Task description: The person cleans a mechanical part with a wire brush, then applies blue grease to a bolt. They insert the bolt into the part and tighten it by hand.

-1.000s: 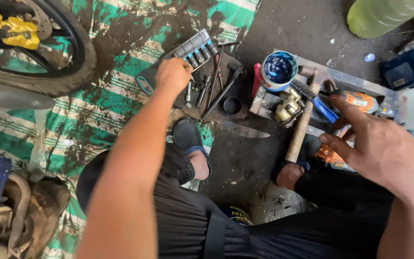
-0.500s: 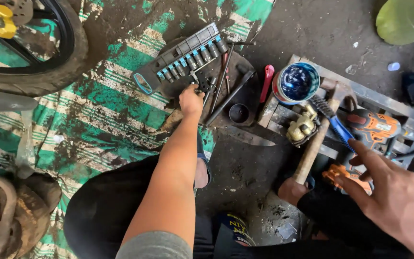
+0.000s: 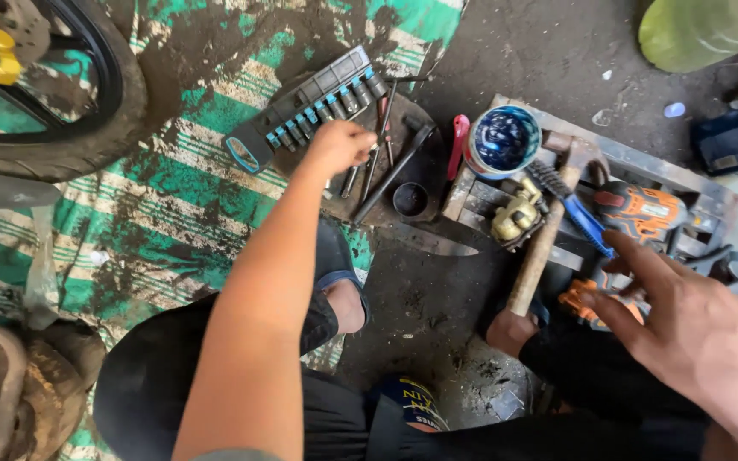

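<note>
Left hand point(image 3: 339, 147) now forward and curled over thin dark metal tools point(image 3: 377, 158) just below grey-and-blue plastic socket rail point(image 3: 305, 107), grip unclear; right hand point(image 3: 685, 329) drawn back, fingers spread, empty, beside wooden-handled hammer point(image 3: 540, 248).

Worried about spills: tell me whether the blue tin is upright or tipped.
Upright: the blue tin sits on the wooden crate, its round open mouth facing up.

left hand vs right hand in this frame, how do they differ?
The left hand is curled, reaching down among the loose tools beside the socket rail; the right hand is spread open in the air, holding nothing. The left looks far from the camera, the right close and large. Both are bare.
</note>
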